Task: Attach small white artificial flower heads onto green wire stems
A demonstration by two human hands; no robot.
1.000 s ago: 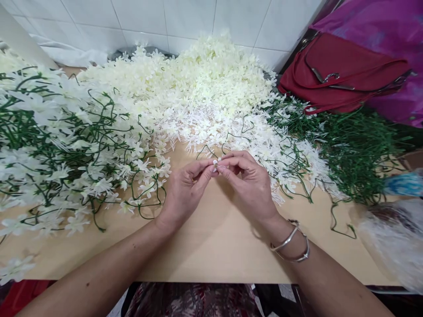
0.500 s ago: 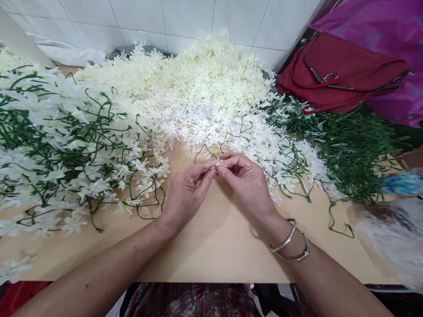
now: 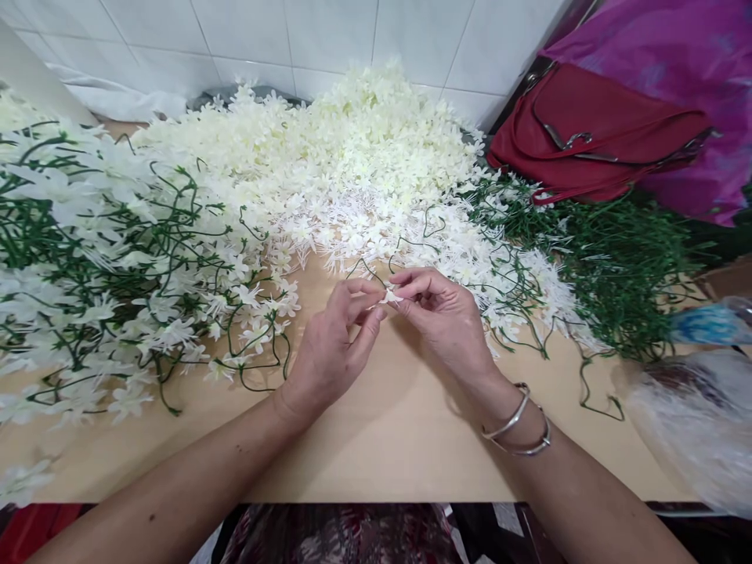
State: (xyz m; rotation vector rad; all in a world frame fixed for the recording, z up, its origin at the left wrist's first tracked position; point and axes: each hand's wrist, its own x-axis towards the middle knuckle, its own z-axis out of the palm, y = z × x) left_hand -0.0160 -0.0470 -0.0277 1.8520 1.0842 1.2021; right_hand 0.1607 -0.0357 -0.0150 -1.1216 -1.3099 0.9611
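Observation:
A small white artificial flower sits between my fingertips, above the middle of the table. My right hand pinches it from the right with thumb and forefinger. From the left, my left hand has its thumb and fingertips closed at the flower's other side. A thin green stem shows just beyond my fingers; whether it joins this flower I cannot tell. Loose white petals lie heaped right behind my hands.
Finished-looking flower sprays with green stems cover the left side. Cream petals are piled against the tiled wall. At right are green stems, a red handbag and a clear plastic bag.
The fingers of my left hand have loosened and lifted a little, and more of the white flower's petals show between my hands. My right hand keeps its pinch.

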